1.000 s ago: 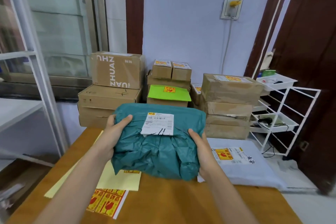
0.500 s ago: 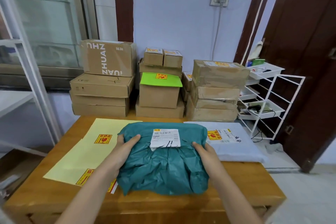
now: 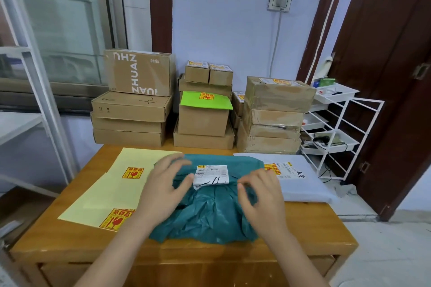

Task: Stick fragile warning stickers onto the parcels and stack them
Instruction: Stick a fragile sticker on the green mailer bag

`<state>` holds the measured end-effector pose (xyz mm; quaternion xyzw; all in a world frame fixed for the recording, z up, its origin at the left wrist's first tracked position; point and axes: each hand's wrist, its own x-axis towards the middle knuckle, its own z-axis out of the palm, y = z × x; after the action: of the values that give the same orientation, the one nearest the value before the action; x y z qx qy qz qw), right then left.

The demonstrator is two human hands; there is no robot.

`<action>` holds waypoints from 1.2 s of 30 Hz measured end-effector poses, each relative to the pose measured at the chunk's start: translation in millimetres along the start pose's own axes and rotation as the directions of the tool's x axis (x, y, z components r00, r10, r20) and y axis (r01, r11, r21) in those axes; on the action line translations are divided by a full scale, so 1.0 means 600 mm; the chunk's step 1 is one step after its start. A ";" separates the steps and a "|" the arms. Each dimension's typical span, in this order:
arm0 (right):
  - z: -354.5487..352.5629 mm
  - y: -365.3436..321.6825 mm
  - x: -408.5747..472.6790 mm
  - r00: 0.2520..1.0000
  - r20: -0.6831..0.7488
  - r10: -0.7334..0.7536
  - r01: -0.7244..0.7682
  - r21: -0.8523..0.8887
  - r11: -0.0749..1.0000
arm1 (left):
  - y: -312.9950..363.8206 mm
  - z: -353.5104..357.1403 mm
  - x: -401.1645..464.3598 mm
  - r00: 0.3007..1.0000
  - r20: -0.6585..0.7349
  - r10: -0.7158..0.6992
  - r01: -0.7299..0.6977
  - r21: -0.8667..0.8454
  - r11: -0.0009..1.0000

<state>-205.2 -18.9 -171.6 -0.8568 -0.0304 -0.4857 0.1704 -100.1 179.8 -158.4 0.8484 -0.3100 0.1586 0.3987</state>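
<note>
You stood at a wooden table (image 3: 70, 249). Beyond it ran a pale blue wall (image 3: 221, 18); left of the table, a window (image 3: 58, 30); right, a dark door (image 3: 396, 77) and white rack (image 3: 338, 123).

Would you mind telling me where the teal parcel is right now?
In the head view the teal parcel lies at the middle of the wooden table, between the yellow sticker sheets on its left and the grey mailer on its right.
</note>
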 end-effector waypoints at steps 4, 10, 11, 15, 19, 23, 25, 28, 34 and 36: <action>0.014 -0.026 -0.016 0.961 0.246 -0.128 0.167 -0.144 0.975 | 0.008 0.019 -0.001 0.968 0.249 0.044 -0.062 0.067 0.996; 0.031 -0.029 -0.012 0.948 0.300 0.109 -0.012 -0.308 0.951 | 0.016 0.020 0.006 0.952 0.306 -0.021 -0.007 0.092 0.996; 0.033 -0.029 -0.011 0.940 0.316 0.127 -0.029 -0.296 0.955 | 0.017 0.018 0.007 0.945 0.324 -0.033 0.005 0.086 0.996; 0.021 -0.028 0.002 0.913 0.383 0.140 -0.102 -0.118 0.988 | 0.020 0.010 0.015 0.919 0.389 -0.069 0.056 0.043 0.997; -0.023 -0.026 0.007 0.777 0.628 0.055 -0.151 0.100 0.984 | 0.026 0.005 0.020 0.895 0.434 -0.102 0.105 0.018 0.994; -0.055 -0.020 0.001 0.633 0.774 0.011 -0.179 0.133 0.975 | 0.022 0.008 0.021 0.849 0.519 -0.101 0.081 0.061 0.995; -0.059 -0.019 0.001 0.609 0.793 0.034 -0.222 0.128 0.967 | 0.017 0.009 0.019 0.806 0.583 -0.099 0.038 0.116 0.993; -0.057 -0.025 0.014 0.636 0.759 0.142 -0.346 0.116 0.931 | 0.006 0.015 0.012 0.786 0.615 -0.071 -0.103 0.243 0.965; -0.016 -0.022 0.019 0.819 0.540 0.194 -0.232 0.002 0.973 | 0.000 0.032 -0.004 0.847 0.532 -0.007 -0.250 0.410 0.877; 0.000 -0.021 0.019 0.812 0.564 0.153 -0.163 -0.032 0.986 | -0.002 0.035 -0.007 0.865 0.502 0.013 -0.266 0.436 0.860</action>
<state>-201.7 -8.6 -159.0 -0.9599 -0.0125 -0.1947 0.2014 -102.2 166.0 -174.3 0.9079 -0.4113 0.0450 0.0672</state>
